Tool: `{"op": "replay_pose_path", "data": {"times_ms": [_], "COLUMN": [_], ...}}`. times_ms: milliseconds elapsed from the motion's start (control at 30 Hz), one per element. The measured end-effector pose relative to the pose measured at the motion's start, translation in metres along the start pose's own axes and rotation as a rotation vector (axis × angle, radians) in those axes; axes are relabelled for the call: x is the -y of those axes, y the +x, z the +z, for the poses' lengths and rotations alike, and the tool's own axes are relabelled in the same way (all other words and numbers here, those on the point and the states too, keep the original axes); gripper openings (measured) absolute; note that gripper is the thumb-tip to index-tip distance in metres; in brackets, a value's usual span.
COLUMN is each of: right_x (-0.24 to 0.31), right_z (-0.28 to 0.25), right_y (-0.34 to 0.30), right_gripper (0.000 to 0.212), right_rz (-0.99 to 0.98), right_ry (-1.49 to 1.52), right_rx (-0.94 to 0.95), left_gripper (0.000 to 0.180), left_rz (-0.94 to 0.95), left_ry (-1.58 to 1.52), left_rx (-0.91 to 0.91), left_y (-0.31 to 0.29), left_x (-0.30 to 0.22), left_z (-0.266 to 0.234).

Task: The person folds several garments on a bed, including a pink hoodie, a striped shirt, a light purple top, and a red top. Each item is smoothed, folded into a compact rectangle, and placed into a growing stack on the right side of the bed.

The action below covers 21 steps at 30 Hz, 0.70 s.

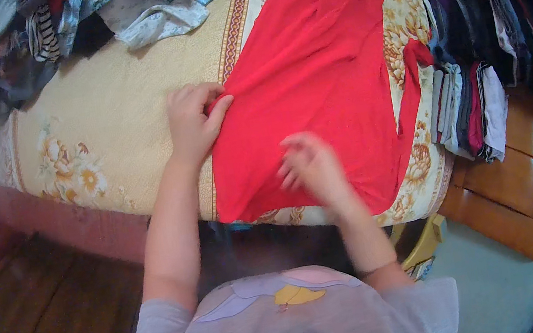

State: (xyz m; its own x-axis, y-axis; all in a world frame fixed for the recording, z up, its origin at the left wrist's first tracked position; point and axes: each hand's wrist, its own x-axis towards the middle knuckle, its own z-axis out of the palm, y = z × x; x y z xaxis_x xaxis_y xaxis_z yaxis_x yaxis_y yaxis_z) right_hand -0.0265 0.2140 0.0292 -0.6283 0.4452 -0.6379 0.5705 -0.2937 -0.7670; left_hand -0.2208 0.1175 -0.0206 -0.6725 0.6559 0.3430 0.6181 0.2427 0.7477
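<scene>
A large red garment [310, 92] lies spread on the bed, slightly wrinkled, its kind not clear from here. A narrow red strip [410, 85] of the same cloth runs along its right side. At the garment's left edge, my left hand [195, 118] pinches the cloth between thumb and fingers. My right hand [311, 167] is over the lower middle of the garment, blurred by motion, its fingers loosely bent and apart with nothing in them. Whether it touches the cloth I cannot tell.
The bed [110, 120] has a cream cover with a flower pattern. A heap of loose clothes [58, 39] lies at the far left. Folded clothes stand in rows, dark ones [473, 15] behind lighter ones [466, 111], on brown wooden furniture [509, 194] at the right.
</scene>
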Motion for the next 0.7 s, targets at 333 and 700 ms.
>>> {"op": "replay_pose_path", "data": {"times_ms": [333, 700], "right_x": [-0.047, -0.048], "right_z": [0.086, -0.226], "right_y": [-0.054, -0.029], "right_gripper": [0.027, 0.037], "right_rz": [-0.485, -0.404], "right_ry": [-0.689, -0.745], "right_rx": [-0.037, -1.158], "left_gripper": [0.023, 0.061], "left_rz": [0.134, 0.295], "left_ry": [0.067, 0.498], "left_rx": [0.018, 0.623], "left_y": [0.002, -0.05], "left_x": [-0.002, -0.087], "left_z": [0.003, 0.027]}}
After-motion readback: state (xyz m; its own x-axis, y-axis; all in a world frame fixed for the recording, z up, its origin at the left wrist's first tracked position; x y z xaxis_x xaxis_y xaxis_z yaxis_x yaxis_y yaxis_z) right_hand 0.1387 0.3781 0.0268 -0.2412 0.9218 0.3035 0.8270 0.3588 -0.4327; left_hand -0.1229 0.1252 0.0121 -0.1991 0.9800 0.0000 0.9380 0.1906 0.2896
